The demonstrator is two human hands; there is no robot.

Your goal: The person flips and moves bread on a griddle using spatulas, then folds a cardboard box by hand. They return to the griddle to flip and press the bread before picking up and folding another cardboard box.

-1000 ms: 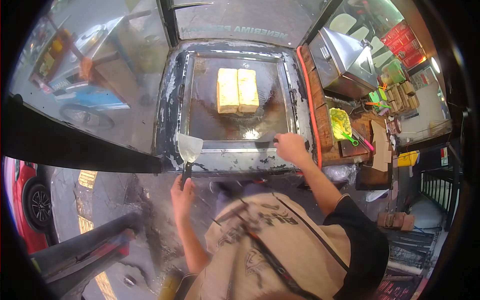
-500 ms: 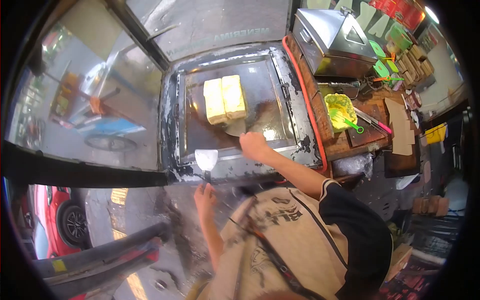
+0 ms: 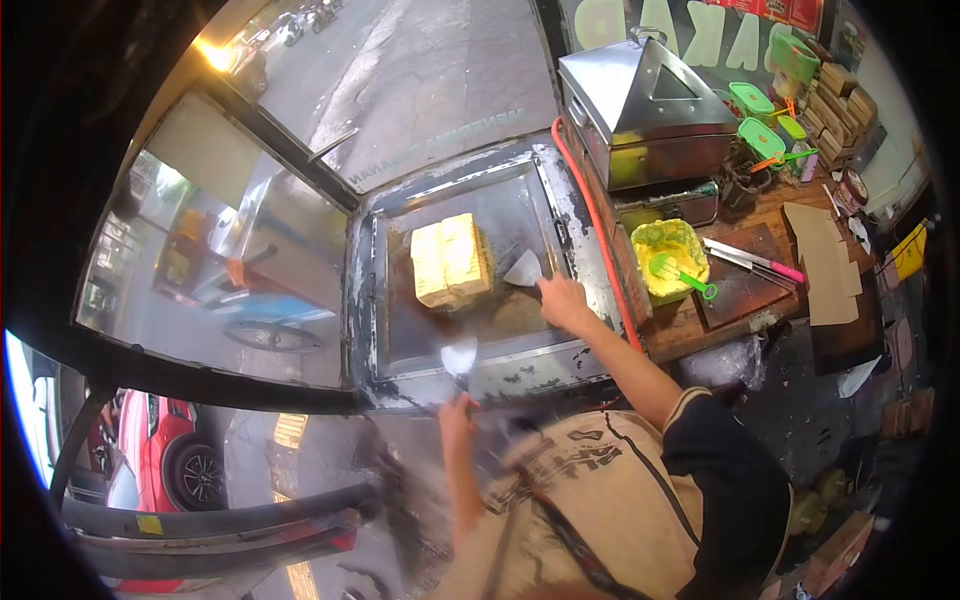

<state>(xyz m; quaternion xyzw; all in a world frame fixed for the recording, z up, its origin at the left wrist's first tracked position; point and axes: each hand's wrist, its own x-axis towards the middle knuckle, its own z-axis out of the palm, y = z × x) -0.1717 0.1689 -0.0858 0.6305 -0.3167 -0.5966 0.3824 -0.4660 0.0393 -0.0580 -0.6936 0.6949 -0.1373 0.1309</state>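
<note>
Two thick yellow-coated bread blocks sit pressed together on the flat metal griddle. My right hand is closed round the handle of a scraper; its blade is over the griddle, to the right of the bread and apart from it. My left hand grips a second scraper, held blade up at the griddle's front edge. That blade stays clear of the bread too.
Right of the griddle runs a red hose. Beyond it stand a steel box with a peaked lid, a tub of yellow spread with a green spatula, knives and cardboard. Glass panels enclose the left side.
The right scraper has come out from the bread's front edge and moved right. The bread blocks have turned slightly on the griddle. My view has shifted a little.
</note>
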